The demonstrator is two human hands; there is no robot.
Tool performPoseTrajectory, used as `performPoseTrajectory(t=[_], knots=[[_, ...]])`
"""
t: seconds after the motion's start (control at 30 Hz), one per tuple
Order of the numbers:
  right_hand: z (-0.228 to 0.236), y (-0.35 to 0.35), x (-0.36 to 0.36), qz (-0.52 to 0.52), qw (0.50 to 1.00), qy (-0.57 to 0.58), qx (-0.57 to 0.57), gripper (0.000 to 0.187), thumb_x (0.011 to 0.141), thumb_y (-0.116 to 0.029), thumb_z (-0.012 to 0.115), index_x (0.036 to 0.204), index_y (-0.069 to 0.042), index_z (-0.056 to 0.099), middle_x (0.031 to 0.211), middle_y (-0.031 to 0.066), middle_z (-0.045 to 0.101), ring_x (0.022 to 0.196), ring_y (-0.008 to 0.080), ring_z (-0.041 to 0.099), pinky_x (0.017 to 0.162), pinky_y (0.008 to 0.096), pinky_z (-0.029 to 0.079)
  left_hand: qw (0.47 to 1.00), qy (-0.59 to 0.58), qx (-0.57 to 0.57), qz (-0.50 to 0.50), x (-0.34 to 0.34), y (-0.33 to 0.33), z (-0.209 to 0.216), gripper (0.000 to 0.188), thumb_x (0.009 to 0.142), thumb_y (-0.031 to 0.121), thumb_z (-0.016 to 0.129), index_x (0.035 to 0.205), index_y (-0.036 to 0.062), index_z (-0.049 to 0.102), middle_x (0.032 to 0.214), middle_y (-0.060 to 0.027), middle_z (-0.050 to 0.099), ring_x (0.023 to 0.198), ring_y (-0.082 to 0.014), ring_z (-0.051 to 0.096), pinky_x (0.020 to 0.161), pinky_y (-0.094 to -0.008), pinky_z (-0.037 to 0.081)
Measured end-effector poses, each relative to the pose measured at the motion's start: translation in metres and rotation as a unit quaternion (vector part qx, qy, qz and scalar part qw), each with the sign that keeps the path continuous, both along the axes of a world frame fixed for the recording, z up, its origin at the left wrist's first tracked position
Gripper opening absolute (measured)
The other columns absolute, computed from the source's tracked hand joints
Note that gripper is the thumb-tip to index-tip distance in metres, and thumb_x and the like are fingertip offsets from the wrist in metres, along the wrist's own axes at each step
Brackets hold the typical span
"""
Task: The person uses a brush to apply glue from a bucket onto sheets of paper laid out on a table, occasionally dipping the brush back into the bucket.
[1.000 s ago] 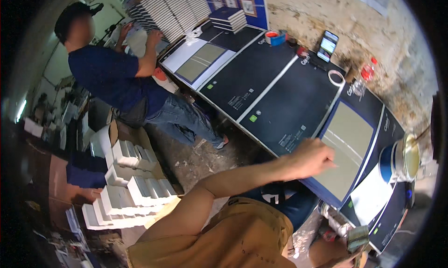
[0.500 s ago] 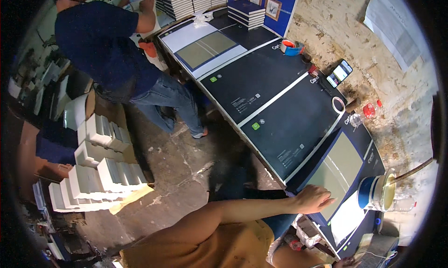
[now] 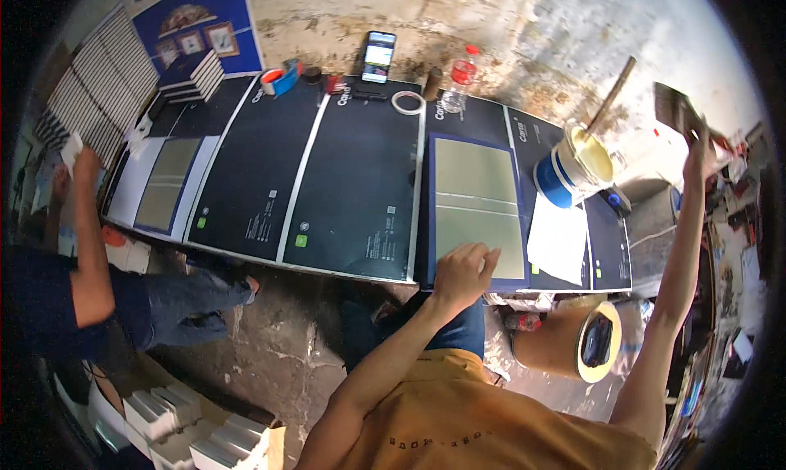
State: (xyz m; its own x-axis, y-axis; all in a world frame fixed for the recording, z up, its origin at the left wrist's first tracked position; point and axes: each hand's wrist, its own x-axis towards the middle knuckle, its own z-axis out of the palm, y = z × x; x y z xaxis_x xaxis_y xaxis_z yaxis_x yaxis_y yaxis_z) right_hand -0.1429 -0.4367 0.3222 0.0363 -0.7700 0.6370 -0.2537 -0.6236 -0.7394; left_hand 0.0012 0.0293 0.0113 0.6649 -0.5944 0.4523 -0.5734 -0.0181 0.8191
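Note:
My left hand (image 3: 465,275) rests over the lower edge of a navy book-cover sheet (image 3: 509,159) bearing grey boards (image 3: 477,232) with a narrow strip between them. Its fingers are curled with nothing visible in them. Stretched out high to the right, my right hand (image 3: 698,148) grips a dark flat piece (image 3: 673,108), blurred and too unclear to name more exactly. A white sheet (image 3: 558,239) lies right of the cover. Above that sheet stands a white and blue bucket (image 3: 557,171) of pale paste, a wooden-handled stick (image 3: 612,93) leaning in it.
A co-worker (image 3: 94,282) stands at the left, near stacked books (image 3: 98,85). Another cover (image 3: 168,183) lies at the table's left end. Along the wall are a phone (image 3: 378,56), tape rolls (image 3: 408,103) and a bottle (image 3: 460,81). A brown drum (image 3: 548,339) stands below the table.
The view has swung to the right. My right hand has risen from the lower edge to the far right with the dark piece. My left hand stays at the cover.

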Motion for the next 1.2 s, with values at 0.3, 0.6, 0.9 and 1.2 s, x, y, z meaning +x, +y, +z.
performPoseTrajectory(t=[0.3, 0.6, 0.9, 1.2], knots=[[-0.093, -0.064, 0.026, 0.103, 0.976, 0.189, 0.002, 0.038, 0.093, -0.04, 0.065, 0.104, -0.004, 0.069, 0.087, 0.0039, 0.069, 0.08, 0.0118, 0.064, 0.071, 0.0281, 0.05, 0.999, 0.005, 0.054, 0.003, -0.009, -0.012, 0.001, 0.022, 0.092, 0.022, 0.064, 0.08, 0.004, 0.066, 0.072, -0.0147, 0.063, 0.067, -0.034, 0.063, 0.061, -0.0433, 0.048], [-0.163, -0.067, 0.054, 0.102, 0.944, 0.309, 0.056, 0.043, 0.078, -0.039, 0.075, 0.088, 0.003, 0.073, 0.077, 0.0139, 0.072, 0.072, 0.0205, 0.071, 0.07, 0.034, 0.055, 0.997, 0.003, 0.072, -0.007, -0.012, -0.019, 0.009, 0.023, 0.092, 0.016, 0.065, 0.075, 0.0007, 0.06, 0.065, -0.0118, 0.055, 0.058, -0.027, 0.054, 0.055, -0.0375, 0.04], [-0.203, -0.084, 0.059, 0.166, 0.869, 0.445, 0.139, 0.039, 0.072, -0.035, 0.079, 0.086, 0.001, 0.074, 0.075, 0.0105, 0.072, 0.068, 0.0189, 0.07, 0.067, 0.0349, 0.057, 0.996, 0.002, 0.092, 0.017, -0.015, -0.024, 0.002, 0.023, 0.093, 0.016, 0.064, 0.077, -0.0005, 0.063, 0.063, -0.0093, 0.056, 0.057, -0.0193, 0.052, 0.053, -0.0343, 0.039], [-0.115, -0.097, 0.053, 0.087, 0.955, 0.277, -0.064, 0.051, 0.086, -0.046, 0.066, 0.088, 0.005, 0.071, 0.073, 0.0173, 0.07, 0.068, 0.026, 0.071, 0.067, 0.0377, 0.057, 0.998, -0.02, 0.053, 0.006, -0.013, -0.019, -0.004, 0.031, 0.097, 0.022, 0.058, 0.08, -0.002, 0.066, 0.064, -0.0113, 0.059, 0.055, -0.0167, 0.053, 0.052, -0.0331, 0.04]])
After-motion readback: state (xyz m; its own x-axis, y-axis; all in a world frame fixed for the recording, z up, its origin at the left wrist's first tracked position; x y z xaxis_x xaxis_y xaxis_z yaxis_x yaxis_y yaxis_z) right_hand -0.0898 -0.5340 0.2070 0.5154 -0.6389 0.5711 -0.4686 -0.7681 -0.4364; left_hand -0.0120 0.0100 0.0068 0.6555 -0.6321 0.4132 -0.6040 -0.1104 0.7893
